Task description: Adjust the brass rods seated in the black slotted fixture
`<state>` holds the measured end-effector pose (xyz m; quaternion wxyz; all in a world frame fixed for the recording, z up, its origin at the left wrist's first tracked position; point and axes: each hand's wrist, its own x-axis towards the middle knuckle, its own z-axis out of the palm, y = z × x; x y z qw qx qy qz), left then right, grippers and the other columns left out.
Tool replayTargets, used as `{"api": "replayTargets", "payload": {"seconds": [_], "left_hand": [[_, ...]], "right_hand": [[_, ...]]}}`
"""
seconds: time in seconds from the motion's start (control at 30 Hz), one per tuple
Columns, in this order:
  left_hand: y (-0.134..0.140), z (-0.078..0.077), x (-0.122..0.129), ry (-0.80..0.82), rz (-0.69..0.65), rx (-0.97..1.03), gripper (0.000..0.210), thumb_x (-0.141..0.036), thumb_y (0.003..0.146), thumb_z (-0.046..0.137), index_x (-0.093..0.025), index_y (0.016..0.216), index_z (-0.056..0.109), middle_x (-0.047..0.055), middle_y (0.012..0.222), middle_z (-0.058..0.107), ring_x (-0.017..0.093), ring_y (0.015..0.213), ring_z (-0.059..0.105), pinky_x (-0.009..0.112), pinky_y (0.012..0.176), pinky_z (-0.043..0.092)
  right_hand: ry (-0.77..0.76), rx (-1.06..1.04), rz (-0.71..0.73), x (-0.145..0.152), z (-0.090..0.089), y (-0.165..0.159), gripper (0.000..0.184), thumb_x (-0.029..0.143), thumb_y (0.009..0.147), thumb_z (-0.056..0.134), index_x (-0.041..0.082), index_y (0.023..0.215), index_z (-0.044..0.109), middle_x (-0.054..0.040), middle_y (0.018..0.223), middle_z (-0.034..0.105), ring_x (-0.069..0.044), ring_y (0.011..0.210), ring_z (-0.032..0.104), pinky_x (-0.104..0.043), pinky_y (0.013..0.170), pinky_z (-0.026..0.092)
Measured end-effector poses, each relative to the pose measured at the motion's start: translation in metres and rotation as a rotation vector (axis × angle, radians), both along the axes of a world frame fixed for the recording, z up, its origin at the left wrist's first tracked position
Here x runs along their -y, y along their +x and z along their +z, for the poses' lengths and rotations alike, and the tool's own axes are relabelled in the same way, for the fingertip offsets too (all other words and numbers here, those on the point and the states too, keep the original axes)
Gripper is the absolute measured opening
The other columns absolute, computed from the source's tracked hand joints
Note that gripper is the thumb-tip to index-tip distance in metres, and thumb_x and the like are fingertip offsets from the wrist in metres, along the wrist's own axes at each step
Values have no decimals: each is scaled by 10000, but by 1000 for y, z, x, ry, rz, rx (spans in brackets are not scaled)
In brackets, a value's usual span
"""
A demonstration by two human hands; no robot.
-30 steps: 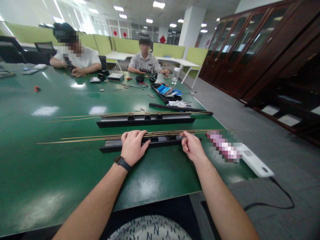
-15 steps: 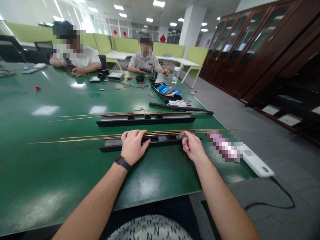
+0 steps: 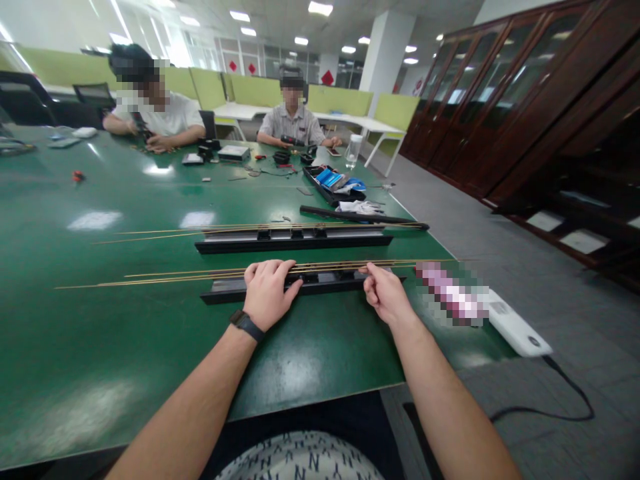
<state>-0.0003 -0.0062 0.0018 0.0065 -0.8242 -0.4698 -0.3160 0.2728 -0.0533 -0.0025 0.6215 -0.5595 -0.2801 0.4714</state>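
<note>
A long black channel rail lies across the green table before me, grey inside with small black blocks. Thin golden rods run along its far side and reach past both ends. My left hand is closed over the left part of the rail and rods, its thumb on the near side. At the right part, my right hand has its fingers curled in a pinch at the rods; the exact grip is partly hidden. A dark watch band sits on my left wrist.
Beyond lies a second black rail with golden rods. A black tube, white gloves and a black tray of blue packets are farther back. A white power bank-like device with a cable is right. Two people sit opposite.
Both hands keep nearly the same pose on the rail and rods. One rod's left tip reaches slightly farther left; the whole view has shifted a little.
</note>
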Motion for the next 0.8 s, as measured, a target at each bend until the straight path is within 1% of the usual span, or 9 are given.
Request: {"api": "replayTargets", "payload": {"seconds": [0.1, 0.3, 0.47, 0.53, 0.67, 0.73, 0.8], "left_hand": [[0, 0, 0, 5, 0, 5, 352, -423, 944, 636, -257, 1253, 659, 87, 1182, 723, 292, 1151, 631, 498, 1042, 326], [1, 0, 0, 6, -7, 22, 346, -411, 937, 639, -260, 1247, 666, 94, 1188, 722, 303, 1156, 631, 500, 1041, 328], [0, -1, 0, 3, 1, 9, 351, -423, 942, 637, -257, 1251, 660, 91, 1194, 719, 292, 1158, 627, 499, 1048, 325], [0, -1, 0, 6, 1, 5, 351, -426, 944, 637, -255, 1250, 659, 90, 1194, 719, 290, 1156, 626, 497, 1046, 326], [-1, 0, 0, 16, -4, 5, 348, -425, 947, 635, -252, 1248, 656, 88, 1186, 720, 287, 1149, 628, 493, 1034, 328], [0, 0, 0, 12, -5, 3, 342, -423, 947, 634, -257, 1244, 656, 89, 1189, 720, 289, 1148, 628, 496, 1030, 326], [0, 0, 0, 7, -6, 1, 336, -421, 947, 633, -260, 1240, 656, 88, 1190, 720, 291, 1152, 627, 497, 1027, 326]], "right_hand": [[-3, 29, 33, 0, 1, -1, 368, 489, 837, 746, 130, 898, 690, 32, 485, 578, -50, 278, 345, -162, 268, 181], [-14, -21, -72, 1, 4, -1, 296, 446, 873, 701, 152, 867, 667, 49, 460, 546, -52, 274, 338, -162, 268, 189], [-1, 27, 15, 1, 3, -3, 330, 457, 849, 740, 133, 892, 691, 33, 484, 573, -49, 285, 344, -159, 268, 185], [-14, 13, 9, 0, 3, -3, 330, 457, 863, 721, 130, 893, 690, 33, 477, 568, -52, 280, 342, -162, 266, 182], [-28, -32, -59, -1, 3, 0, 287, 432, 888, 683, 145, 884, 671, 45, 460, 547, -55, 274, 336, -162, 267, 184], [-15, -23, -50, 0, 3, 0, 282, 429, 880, 696, 148, 891, 666, 47, 467, 553, -54, 275, 339, -159, 268, 185], [-2, 2, -12, 1, 2, 0, 305, 441, 864, 720, 143, 902, 671, 43, 477, 565, -52, 278, 342, -158, 268, 187]]}}
